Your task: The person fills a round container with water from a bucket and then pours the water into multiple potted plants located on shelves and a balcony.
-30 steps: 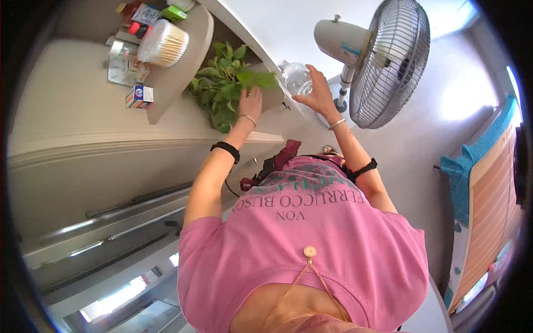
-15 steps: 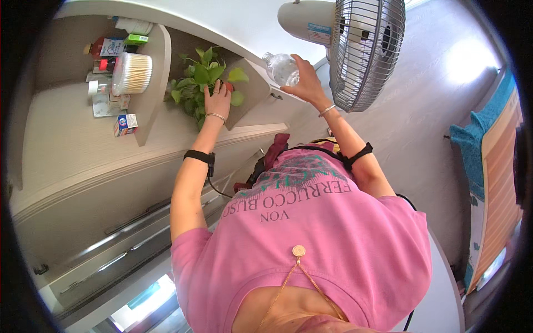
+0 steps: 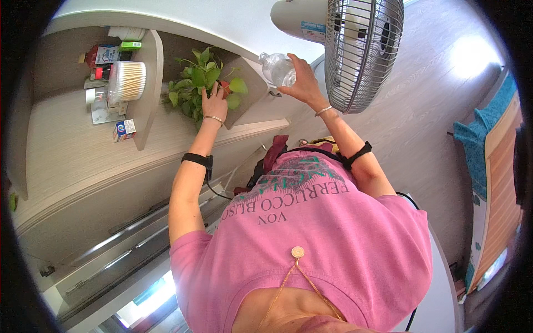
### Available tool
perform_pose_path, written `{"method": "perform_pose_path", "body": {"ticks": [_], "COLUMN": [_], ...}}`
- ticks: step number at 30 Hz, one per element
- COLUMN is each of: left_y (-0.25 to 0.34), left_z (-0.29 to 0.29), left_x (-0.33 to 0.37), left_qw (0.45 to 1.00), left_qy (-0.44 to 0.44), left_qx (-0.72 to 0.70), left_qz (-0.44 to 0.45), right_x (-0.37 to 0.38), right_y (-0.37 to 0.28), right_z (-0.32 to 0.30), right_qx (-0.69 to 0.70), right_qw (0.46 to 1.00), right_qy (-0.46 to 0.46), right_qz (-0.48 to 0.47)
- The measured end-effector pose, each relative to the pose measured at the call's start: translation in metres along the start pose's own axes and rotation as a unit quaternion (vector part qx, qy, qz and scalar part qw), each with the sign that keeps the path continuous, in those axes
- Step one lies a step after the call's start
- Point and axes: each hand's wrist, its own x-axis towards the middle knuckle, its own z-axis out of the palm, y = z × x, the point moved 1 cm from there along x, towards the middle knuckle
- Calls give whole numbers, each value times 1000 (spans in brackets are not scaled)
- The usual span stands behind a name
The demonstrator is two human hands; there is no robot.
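A green leafy plant stands in a shelf compartment at the upper left, with part of a reddish-orange pot showing among its leaves. My left hand rests at the plant beside the pot. Its fingers are stretched apart on the leaves, their tips partly hidden by foliage. To the right of the plant, my right hand grips a clear plastic bottle around its base end. The bottle is tilted, its neck pointing left toward the plant, apart from the leaves.
A grey standing fan is close to my right hand. Left of an upright divider are a tub of cotton swabs, a small box and other small items. A bed with teal cloth lies far right.
The whole view has shifted slightly. My left fingers are spread a little wider at the plant, and more of the pot shows. My right hand keeps its hold on the bottle.
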Motion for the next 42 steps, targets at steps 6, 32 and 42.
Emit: {"method": "perform_pose_path", "body": {"ticks": [6,32,42], "left_y": [4,-137,-316], "left_z": [11,-193,-280], "left_x": [-6,-257,-342], "left_qw": [1000,658,514], "left_qy": [-5,562,727], "left_qx": [3,-500,-425], "left_qz": [-7,37,-161], "right_x": [-6,33,169], "right_y": [-10,-366,-542], "right_z": [0,-191,-190], "right_qx": [-2,65,46], "right_qw": [999,965,882], "right_qy": [25,-132,-149], "right_qz": [-29,-216,-444]}}
